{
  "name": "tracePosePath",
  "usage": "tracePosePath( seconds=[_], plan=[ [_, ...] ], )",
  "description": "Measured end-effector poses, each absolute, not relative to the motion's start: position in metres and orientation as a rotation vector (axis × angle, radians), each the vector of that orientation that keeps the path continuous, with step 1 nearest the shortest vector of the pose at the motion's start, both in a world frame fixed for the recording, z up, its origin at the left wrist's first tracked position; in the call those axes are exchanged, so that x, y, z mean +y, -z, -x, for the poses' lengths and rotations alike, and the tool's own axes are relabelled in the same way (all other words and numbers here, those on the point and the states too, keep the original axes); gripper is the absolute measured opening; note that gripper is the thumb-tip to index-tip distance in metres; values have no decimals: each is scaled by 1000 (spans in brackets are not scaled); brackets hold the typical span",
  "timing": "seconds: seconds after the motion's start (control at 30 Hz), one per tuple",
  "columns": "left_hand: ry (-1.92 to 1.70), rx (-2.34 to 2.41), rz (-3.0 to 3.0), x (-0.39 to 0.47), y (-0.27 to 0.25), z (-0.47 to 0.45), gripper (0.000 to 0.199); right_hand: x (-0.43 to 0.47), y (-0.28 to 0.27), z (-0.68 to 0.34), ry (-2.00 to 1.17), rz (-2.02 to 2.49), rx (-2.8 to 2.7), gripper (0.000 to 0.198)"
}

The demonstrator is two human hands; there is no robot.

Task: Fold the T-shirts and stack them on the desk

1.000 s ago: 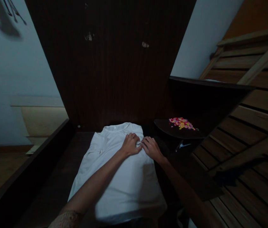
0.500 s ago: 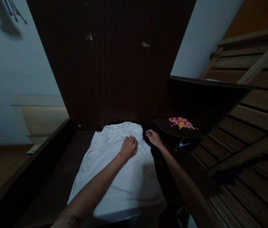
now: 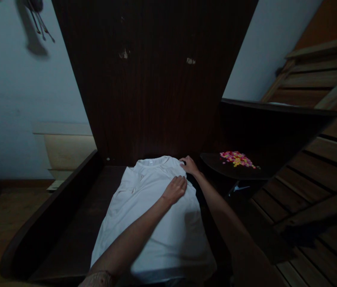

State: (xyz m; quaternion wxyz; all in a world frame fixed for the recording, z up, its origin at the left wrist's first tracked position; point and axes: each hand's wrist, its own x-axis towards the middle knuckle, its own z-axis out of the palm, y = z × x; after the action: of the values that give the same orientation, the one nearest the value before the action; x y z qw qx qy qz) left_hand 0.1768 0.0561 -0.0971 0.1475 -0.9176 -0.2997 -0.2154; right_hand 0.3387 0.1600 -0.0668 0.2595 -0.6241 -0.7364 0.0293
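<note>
A white T-shirt [image 3: 162, 227] lies spread on the dark wooden surface, its neck opening at the far end and a small label inside the collar. On its left side the short sleeve is folded inward over the body. My left hand [image 3: 176, 189] rests near the shirt's right armhole, fingers curled onto the cloth and closed. Just beyond it, my right hand [image 3: 190, 165] is at the right shoulder edge, with thumb and fingers closed on the fabric there. The right sleeve is mostly hidden by my hands.
A dark upright panel [image 3: 156, 99] stands behind the shirt, and a raised side board [image 3: 49, 215] borders the left. To the right, a rounded shelf [image 3: 216, 165] bears a pile of small colourful pieces [image 3: 237, 158]. Wooden slats [image 3: 320, 167] stand farther right.
My left hand has slid right across the shirt to its armhole. My right hand has moved from beside the shirt onto its shoulder edge. The whole view has shifted slightly.
</note>
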Motion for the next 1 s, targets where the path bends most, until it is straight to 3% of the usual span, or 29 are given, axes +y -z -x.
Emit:
tracePosePath(
  seconds=[0.2, 0.4, 0.63, 0.77, 0.87, 1.0],
  plan=[
    [420, -909, 2676, 56, 94, -177, 27, 155, 57, -338, 103, 1749, -2118, 16],
    [412, -863, 2710, 48, 93, -172, 34, 151, 49, -327, 153, 1892, -2051, 21],
    [788, -1221, 2732, 64, 82, -163, 32, 136, 47, -338, 52, 1843, -2011, 33],
    [954, -1625, 2692, 97, 75, -157, 32, 109, 47, -360, -211, 1764, -2094, 30],
    [929, -1755, 2698, 118, 74, -154, 30, 82, 50, -374, -429, 1616, -2274, 40],
    [920, -1868, 2680, 135, 78, -155, 27, 48, 59, -376, -300, 1547, -2345, 39]
  ],
)
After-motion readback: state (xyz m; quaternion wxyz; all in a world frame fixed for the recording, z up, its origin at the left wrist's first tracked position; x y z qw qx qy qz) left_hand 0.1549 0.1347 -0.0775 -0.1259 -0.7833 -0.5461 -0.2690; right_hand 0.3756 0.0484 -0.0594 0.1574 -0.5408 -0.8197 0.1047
